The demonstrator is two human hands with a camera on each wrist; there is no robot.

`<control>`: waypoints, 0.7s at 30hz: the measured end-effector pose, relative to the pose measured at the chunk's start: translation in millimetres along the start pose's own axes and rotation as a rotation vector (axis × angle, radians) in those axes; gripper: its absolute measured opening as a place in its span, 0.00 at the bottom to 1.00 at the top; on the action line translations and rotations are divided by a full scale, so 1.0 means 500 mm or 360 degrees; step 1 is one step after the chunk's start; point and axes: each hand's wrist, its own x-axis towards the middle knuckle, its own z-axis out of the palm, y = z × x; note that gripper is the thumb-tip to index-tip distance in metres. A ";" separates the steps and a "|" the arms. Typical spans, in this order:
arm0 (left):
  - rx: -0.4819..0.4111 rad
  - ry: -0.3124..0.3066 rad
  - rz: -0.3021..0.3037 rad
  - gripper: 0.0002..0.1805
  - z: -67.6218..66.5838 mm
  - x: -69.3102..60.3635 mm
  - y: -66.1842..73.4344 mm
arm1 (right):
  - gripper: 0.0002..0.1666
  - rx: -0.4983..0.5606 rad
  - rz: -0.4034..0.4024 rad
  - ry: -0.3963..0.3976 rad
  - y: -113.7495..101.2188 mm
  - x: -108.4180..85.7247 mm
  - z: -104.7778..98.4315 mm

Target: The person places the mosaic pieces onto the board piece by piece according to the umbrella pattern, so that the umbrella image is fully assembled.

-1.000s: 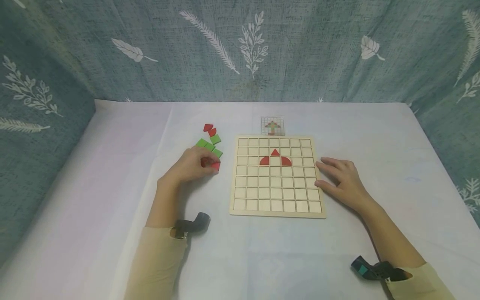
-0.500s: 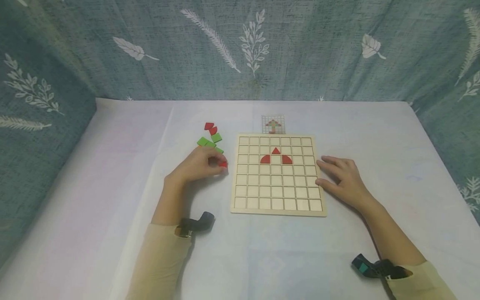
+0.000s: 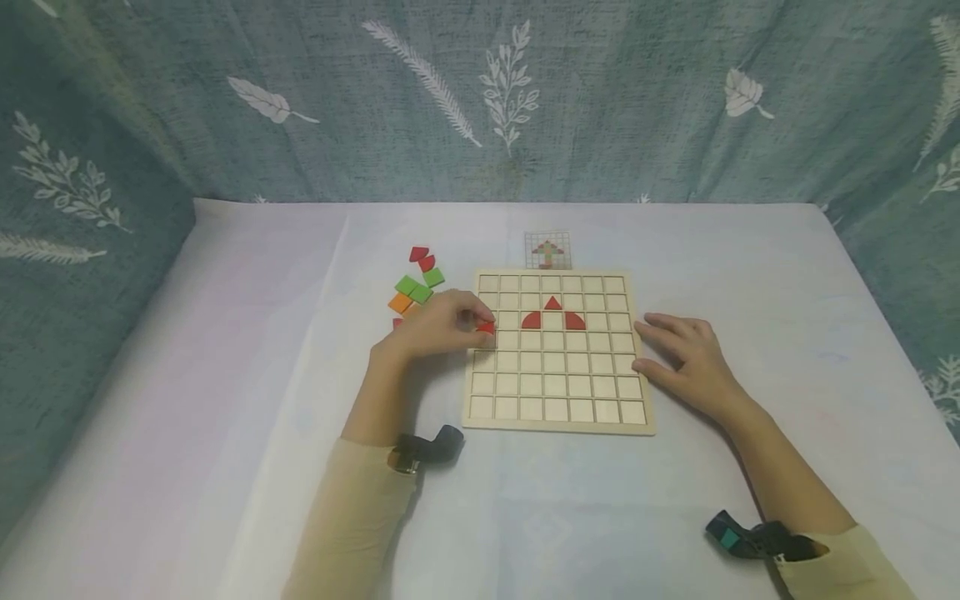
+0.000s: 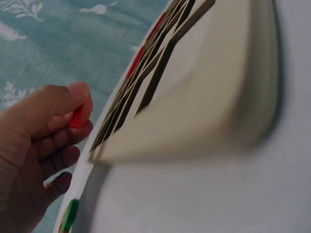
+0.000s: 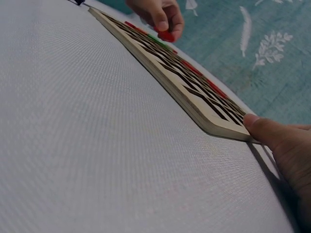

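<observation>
A small red tile [image 3: 486, 327] is pinched between the thumb and fingertips of my left hand [image 3: 435, 327]. That hand is over the left edge of a wooden grid board [image 3: 555, 363]; the left wrist view shows the tile [image 4: 77, 116] held above the surface. Set in the board are a red triangle [image 3: 552, 303] and two red quarter-round tiles [image 3: 532, 320], one on either side below it. My right hand [image 3: 686, 364] touches the board's right edge with its thumb and fingertips, fingers loosely bent, as the right wrist view also shows.
Left of the board lie several green tiles [image 3: 433, 277], orange tiles [image 3: 401, 302] and red tiles [image 3: 418, 253], some partly behind my left hand. A small pattern card [image 3: 547, 251] with a coloured figure lies against the board's far edge. A patterned curtain [image 3: 637, 108] hangs behind the table.
My left hand has carried the red tile rightward from the loose pile to the board's left edge, uncovering orange tiles. The right hand stays at the board's right edge.
</observation>
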 end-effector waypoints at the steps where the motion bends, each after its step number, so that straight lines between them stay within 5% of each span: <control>1: 0.0008 -0.0005 0.0013 0.13 0.003 0.004 0.003 | 0.31 0.0002 -0.0002 0.0003 0.000 0.000 0.001; 8: 0.0055 -0.0070 0.0104 0.13 0.022 0.033 0.021 | 0.31 0.0005 0.0014 -0.0011 -0.003 -0.001 0.002; 21: 0.0210 -0.0132 0.0026 0.12 0.032 0.039 0.038 | 0.31 -0.0008 0.0033 -0.0015 -0.005 -0.001 -0.001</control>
